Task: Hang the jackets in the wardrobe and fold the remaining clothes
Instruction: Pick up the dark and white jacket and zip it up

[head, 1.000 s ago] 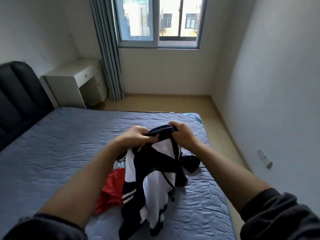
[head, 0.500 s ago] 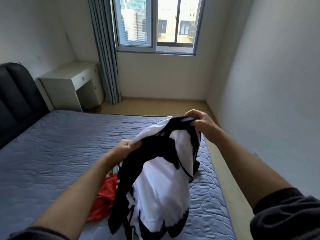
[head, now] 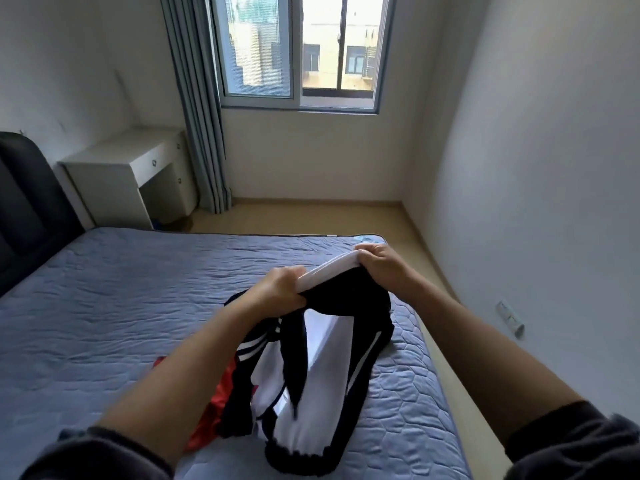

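At the far left, a dark headboard [head: 24,209] and a white desk [head: 121,157] stand by the wall, with a curtain [head: 197,116] and window [head: 301,50] to their right beyond the bed [head: 121,306]. On the near bed a red garment [head: 211,403] lies partly behind a black-and-white top [head: 311,393], which hangs over the mattress. The left hand [head: 280,289] grips the top's bunched upper edge, and just right of it the right hand [head: 381,268] clutches the same white edge, a little farther off.
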Tool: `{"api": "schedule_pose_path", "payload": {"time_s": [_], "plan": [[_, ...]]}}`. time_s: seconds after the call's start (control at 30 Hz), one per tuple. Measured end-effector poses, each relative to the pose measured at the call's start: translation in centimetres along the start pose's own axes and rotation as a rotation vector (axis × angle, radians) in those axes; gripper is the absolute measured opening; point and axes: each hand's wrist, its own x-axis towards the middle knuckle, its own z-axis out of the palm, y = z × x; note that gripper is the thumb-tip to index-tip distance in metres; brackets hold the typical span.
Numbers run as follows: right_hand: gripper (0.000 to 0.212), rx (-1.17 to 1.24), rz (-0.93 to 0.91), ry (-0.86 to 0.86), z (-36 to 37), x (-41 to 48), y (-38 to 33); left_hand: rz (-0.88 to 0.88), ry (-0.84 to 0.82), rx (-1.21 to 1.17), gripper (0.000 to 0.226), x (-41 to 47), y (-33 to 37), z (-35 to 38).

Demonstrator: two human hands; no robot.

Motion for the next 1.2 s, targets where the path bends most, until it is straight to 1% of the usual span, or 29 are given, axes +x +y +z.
{"api": "schedule_pose_path", "payload": {"time_s": [0.07, 0.13, 0.2, 0.3, 0.4, 0.43, 0.47, 0.53, 0.57, 0.6, 0.63, 0.67, 0.7, 0.77, 0.8, 0.83, 0.87, 0.9, 0.97, 1.0, 1.03, 1.07, 1.13, 1.17, 1.2], "plan": [[0.034, 0.101, 0.05, 0.012, 0.1, 0.1, -0.2, 0.004, 0.089, -0.025, 0.02, -0.1, -0.6, 0.0], [0.034, 0.205, 0.102, 0.022, 0.2, 0.2, -0.3, 0.014, 0.186, -0.052, 0.015, -0.2, -1.4, -0.3], [0.034, 0.28, 0.14, 0.015, 0.4, 0.2, -0.7, -0.017, 0.278, -0.084, 0.011, -0.3, -1.8, -0.4], [0.026, 0.244, 0.133, 0.0, 0.6, 0.5, -1.3, 0.003, 0.348, -0.155, 0.016, -0.5, -1.7, -0.2], [0.019, 0.113, 0.112, 0.021, 0.3, 0.8, -1.2, 0.085, 0.411, -0.105, 0.013, -0.9, -1.6, -0.1], [0.02, 0.076, 0.105, 0.03, 0.0, 0.8, -1.0, 0.117, 0.418, -0.074, 0.015, -1.0, -1.6, -0.2], [0.02, 0.039, 0.102, 0.034, -0.3, 0.8, -0.8, 0.146, 0.399, -0.007, 0.025, -1.1, -1.5, -0.5], [0.019, -0.021, 0.111, 0.043, -0.8, 0.8, -0.4, 0.209, 0.321, 0.279, 0.049, -1.0, -1.5, -0.9], [0.019, -0.031, 0.114, 0.047, -1.0, 0.8, -0.3, 0.243, 0.297, 0.415, 0.051, -0.9, -1.4, -1.0], [0.017, -0.027, 0.107, 0.047, -1.1, 0.8, -0.2, 0.262, 0.271, 0.502, 0.052, -0.8, -1.2, -1.1], [0.015, -0.036, 0.089, 0.04, -1.1, 0.7, -0.1, 0.267, 0.24, 0.54, 0.052, -0.6, -1.1, -1.2], [0.015, -0.1, 0.07, 0.023, -1.0, 0.6, -0.1, 0.262, 0.211, 0.537, 0.051, -0.4, -1.2, -1.3], [0.027, -0.244, 0.06, -0.005, -1.0, 0.3, 0.0, 0.241, 0.195, 0.509, 0.045, -0.2, -1.2, -1.4], [0.066, -0.654, 0.073, -0.091, -0.7, -0.5, 0.3, 0.19, 0.192, 0.427, 0.028, 0.1, -1.0, -1.6], [0.076, -0.853, 0.054, -0.122, -0.4, -0.9, 0.6, 0.177, 0.202, 0.403, 0.02, 0.3, -0.8, -1.7], [0.081, -0.996, 0.025, -0.143, 0.1, -1.2, 0.9, 0.169, 0.214, 0.398, 0.014, 0.6, -0.5, -1.8], [0.08, -1.091, -0.003, -0.149, 0.7, -1.4, 1.3, 0.158, 0.224, 0.399, 0.01, 0.8, -0.1, -1.9], [0.075, -1.14, -0.032, -0.131, 1.2, -1.4, 1.6, 0.138, 0.234, 0.403, 0.009, 1.0, 0.2, -2.0], [0.053, -1.135, -0.055, -0.022, 1.8, -1.4, 1.8, 0.094, 0.265, 0.44, 0.012, 1.1, 0.8, -2.2], [0.045, -1.11, -0.044, 0.034, 1.8, -1.4, 1.5, 0.077, 0.274, 0.477, 0.013, 1.0, 1.0, -2.4], [0.041, -1.083, -0.038, 0.066, 1.6, -1.4, 1.2, 0.061, 0.259, 0.514, 0.014, 1.0, 1.1, -2.7], [0.04, -1.054, -0.032, 0.071, 1.3, -1.4, 0.8, 0.044, 0.223, 0.527, 0.012, 0.9, 1.1, -3.1], [0.035, -0.966, -0.025, 0.027, 0.8, -1.5, -0.1, 0.005, 0.123, 0.481, 0.006, 0.9, 1.1, -4.1], [0.031, -0.906, -0.016, -0.001, 0.7, -1.5, -0.5, -0.002, 0.088, 0.436, 0.007, 0.9, 1.3, -4.7], [0.026, -0.841, -0.003, -0.021, 0.7, -1.4, -1.1, -0.002, 0.086, 0.367, 0.012, 0.9, 1.5, -5.1]]}}
